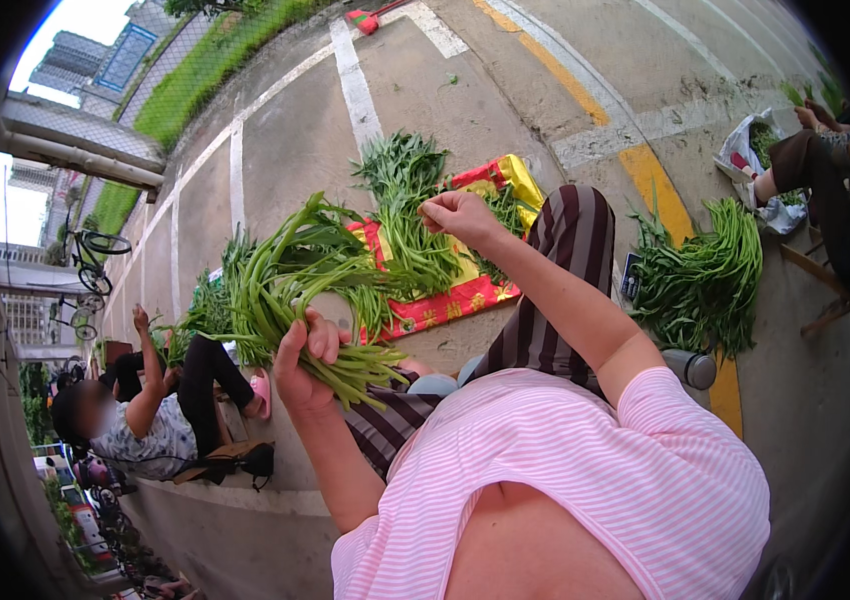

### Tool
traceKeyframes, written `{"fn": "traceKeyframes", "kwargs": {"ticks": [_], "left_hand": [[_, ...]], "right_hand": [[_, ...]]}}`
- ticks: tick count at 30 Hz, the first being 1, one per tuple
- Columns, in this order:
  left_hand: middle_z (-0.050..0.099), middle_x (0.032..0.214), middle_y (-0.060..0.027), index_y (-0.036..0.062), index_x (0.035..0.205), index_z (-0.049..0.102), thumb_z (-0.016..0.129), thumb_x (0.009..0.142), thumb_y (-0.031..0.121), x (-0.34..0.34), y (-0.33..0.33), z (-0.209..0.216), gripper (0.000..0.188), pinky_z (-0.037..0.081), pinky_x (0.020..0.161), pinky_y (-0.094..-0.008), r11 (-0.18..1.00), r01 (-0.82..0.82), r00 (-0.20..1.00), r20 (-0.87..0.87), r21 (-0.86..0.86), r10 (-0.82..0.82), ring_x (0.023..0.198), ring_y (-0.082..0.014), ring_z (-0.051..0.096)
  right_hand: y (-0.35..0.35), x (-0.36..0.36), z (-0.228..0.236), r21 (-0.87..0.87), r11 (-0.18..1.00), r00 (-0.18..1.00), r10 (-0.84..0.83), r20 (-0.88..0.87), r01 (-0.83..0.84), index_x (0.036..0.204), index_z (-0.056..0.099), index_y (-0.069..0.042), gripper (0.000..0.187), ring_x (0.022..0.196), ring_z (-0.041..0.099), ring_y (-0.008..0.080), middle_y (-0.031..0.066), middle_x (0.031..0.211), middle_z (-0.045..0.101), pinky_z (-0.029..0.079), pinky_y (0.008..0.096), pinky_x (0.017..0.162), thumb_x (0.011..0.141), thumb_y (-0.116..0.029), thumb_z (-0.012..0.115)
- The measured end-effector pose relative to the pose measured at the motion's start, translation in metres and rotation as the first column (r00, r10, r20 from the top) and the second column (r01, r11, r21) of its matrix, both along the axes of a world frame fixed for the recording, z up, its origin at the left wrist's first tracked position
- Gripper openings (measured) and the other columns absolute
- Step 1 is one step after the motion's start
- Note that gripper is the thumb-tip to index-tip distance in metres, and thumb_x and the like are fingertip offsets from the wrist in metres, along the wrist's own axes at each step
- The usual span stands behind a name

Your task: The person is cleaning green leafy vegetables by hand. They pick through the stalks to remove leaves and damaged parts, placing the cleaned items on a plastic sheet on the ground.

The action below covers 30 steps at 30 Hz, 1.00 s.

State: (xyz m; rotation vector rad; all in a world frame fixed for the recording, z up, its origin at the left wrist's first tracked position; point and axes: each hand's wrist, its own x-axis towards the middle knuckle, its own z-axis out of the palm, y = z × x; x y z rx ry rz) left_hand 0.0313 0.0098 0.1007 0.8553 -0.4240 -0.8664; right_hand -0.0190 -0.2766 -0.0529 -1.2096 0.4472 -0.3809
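Observation:
A thick bunch of water spinach [290, 285], long green stems with narrow leaves, is gripped in my left hand [309, 362]. Its cut stem ends stick out to the right below my fingers, and the leafy part leans up and away. My right hand [457, 217] is raised to the right of the bunch, fingers pinched together; whatever is between them is too small to tell. Beneath and beyond it lies a loose heap of the same greens [400, 170], partly on a red and yellow printed sheet [445, 315] on the ground.
Another pile of greens [700, 280] lies right of my knee, near a metal flask [690, 367]. A seated person [155, 425] works at left beside a dark bag [233, 462]. Another person's legs [825, 200] and a white bag [740, 150] are at far right. A red dustpan [363, 21] lies far off.

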Motion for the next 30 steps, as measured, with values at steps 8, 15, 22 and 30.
{"fn": "traceKeyframes", "kwargs": {"ticks": [8, 15, 22, 30], "left_hand": [[0.048, 0.068, 0.0019, -0.0016, 0.12, 0.058, 0.048, 0.101, 0.018, 0.007, -0.009, -0.007, 0.029, 0.048, 0.085, -0.0369, 0.996, 0.067, 0.998, -0.016, -0.064, -0.068, 0.061, -0.0116, 0.048], [0.047, 0.065, 0.0016, -0.0025, 0.119, 0.059, 0.052, 0.098, 0.02, 0.002, -0.016, -0.01, 0.031, 0.049, 0.08, -0.0351, 0.999, 0.019, 0.999, -0.042, -0.029, -0.02, 0.058, -0.0113, 0.047], [0.046, 0.068, 0.0027, -0.0021, 0.124, 0.057, 0.047, 0.101, 0.019, 0.002, -0.017, -0.012, 0.032, 0.046, 0.082, -0.0351, 0.992, 0.101, 0.995, -0.01, -0.073, -0.102, 0.06, -0.0109, 0.047], [0.047, 0.064, 0.0013, -0.0023, 0.118, 0.059, 0.052, 0.098, 0.02, -0.005, -0.013, -0.011, 0.031, 0.05, 0.079, -0.0343, 0.999, 0.042, 0.998, -0.043, -0.029, -0.043, 0.058, -0.0121, 0.048]], "right_hand": [[-0.012, -0.009, -0.002, -0.62, 0.732, 0.952, -0.293, 0.087, 0.282, 0.102, 0.072, -0.007, 0.019, 0.099, 0.063, 0.022, 0.0091, 0.1, 0.067, 0.05, 0.0332, 0.088, 0.086, -0.016, 0.069], [0.015, -0.02, 0.034, -0.083, 0.974, 0.938, 0.225, 0.264, -0.21, 0.117, 0.07, -0.007, 0.025, 0.103, 0.061, 0.0061, -0.0005, 0.111, 0.07, 0.048, 0.0239, 0.09, 0.096, -0.019, 0.065], [0.028, -0.02, 0.033, -0.036, 0.965, 0.937, 0.262, 0.233, -0.261, 0.113, 0.071, -0.006, 0.024, 0.094, 0.062, 0.0046, -0.0002, 0.105, 0.071, 0.05, 0.0213, 0.084, 0.093, -0.018, 0.069], [0.032, -0.019, 0.023, -0.075, 0.978, 0.954, 0.206, 0.217, -0.194, 0.101, 0.068, -0.005, 0.013, 0.084, 0.062, 0.0042, -0.0014, 0.092, 0.069, 0.051, 0.0231, 0.077, 0.092, -0.015, 0.066]]}}
